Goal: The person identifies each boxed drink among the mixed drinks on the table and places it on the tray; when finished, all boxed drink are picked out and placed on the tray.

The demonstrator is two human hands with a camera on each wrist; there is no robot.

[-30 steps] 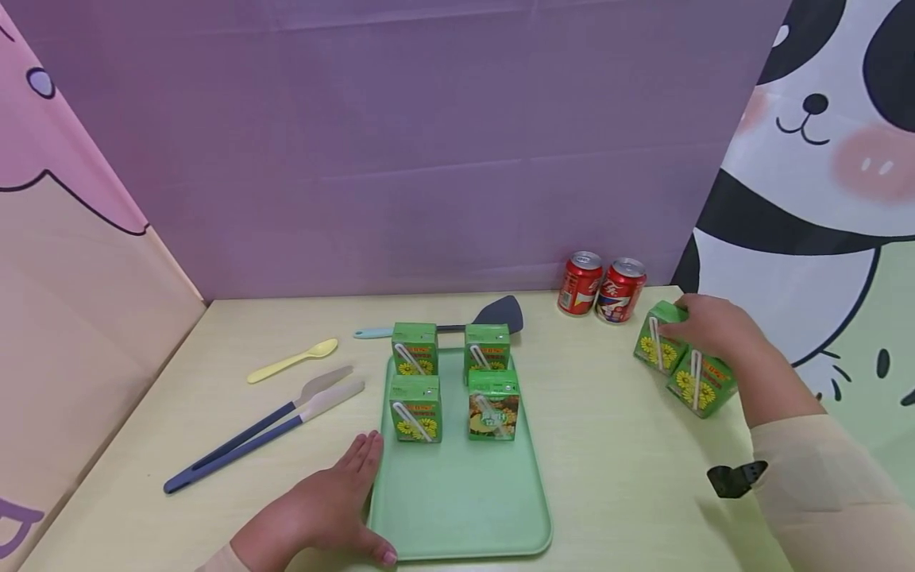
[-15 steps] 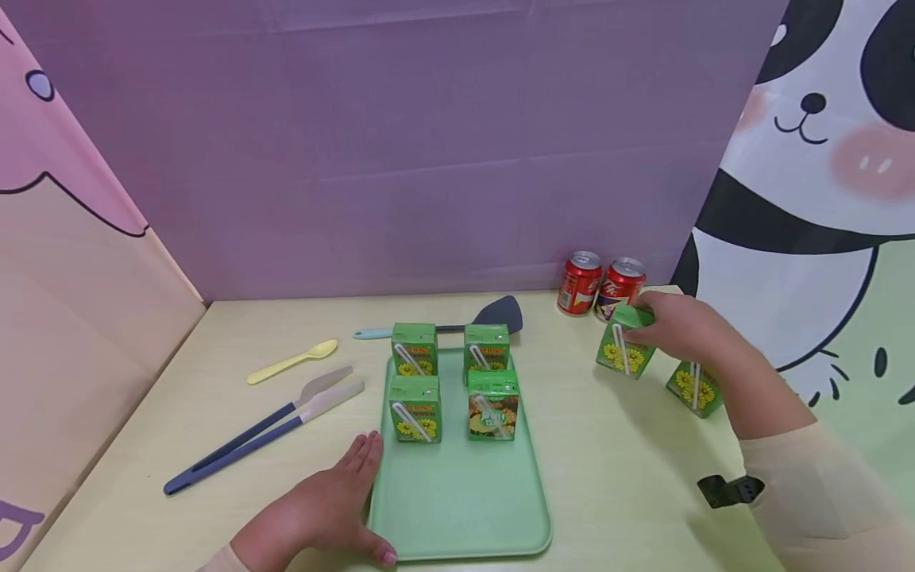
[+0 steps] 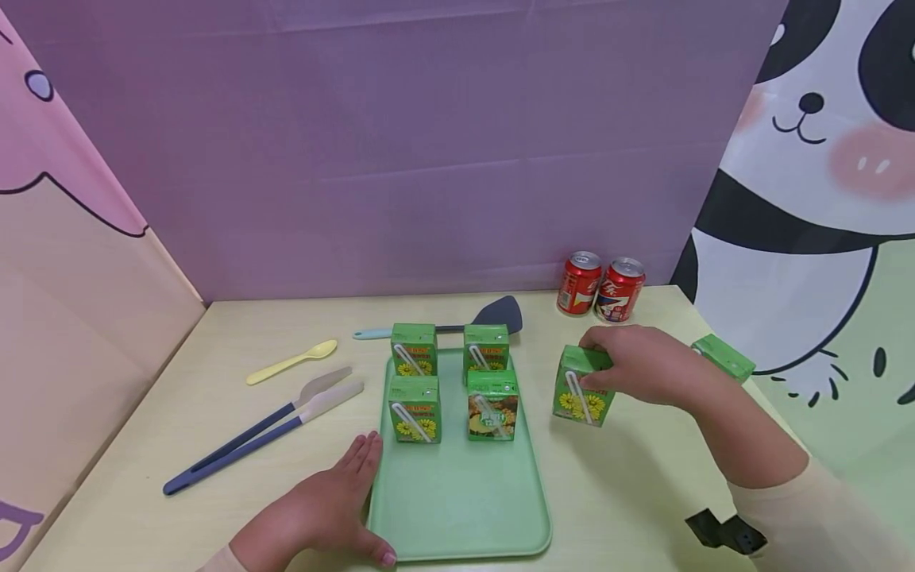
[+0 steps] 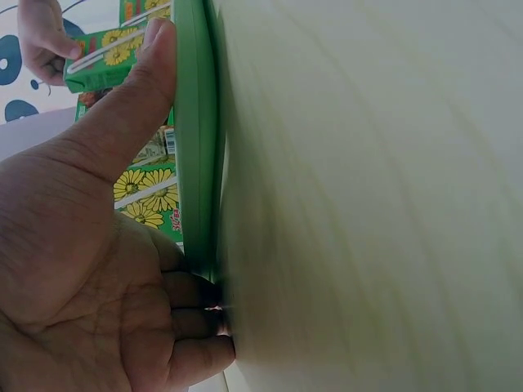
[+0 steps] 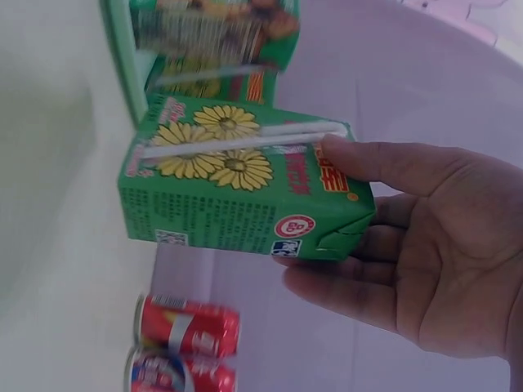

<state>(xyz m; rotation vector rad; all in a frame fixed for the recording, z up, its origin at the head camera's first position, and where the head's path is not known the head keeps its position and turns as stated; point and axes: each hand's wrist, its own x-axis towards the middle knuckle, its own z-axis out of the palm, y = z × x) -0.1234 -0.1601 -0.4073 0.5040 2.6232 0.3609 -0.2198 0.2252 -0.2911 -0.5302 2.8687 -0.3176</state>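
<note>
My right hand [image 3: 639, 369] grips a green drink carton [image 3: 581, 397] near its top, thumb on the straw side and fingers behind, just right of the tray. Yellow flowers and a white straw show on the carton's front [image 5: 221, 159] in the right wrist view. My left hand [image 3: 325, 500] rests against the left edge of the light green tray [image 3: 457, 508], thumb at the near corner and fingers straight along the side. Several similar cartons stand in the tray's far half, among them one with a brown fruit picture [image 3: 492, 417].
Behind my right wrist another green carton [image 3: 725, 357] is partly hidden. Two red cans [image 3: 620, 292] stand at the back right. A spatula [image 3: 500, 314] lies behind the tray; a yellow spoon [image 3: 291, 363] and blue-handled tongs [image 3: 243, 445] lie left of it.
My right hand has lifted one carton away from its neighbour and carried it left and nearer, toward the tray. My left hand stays at the tray's edge.
</note>
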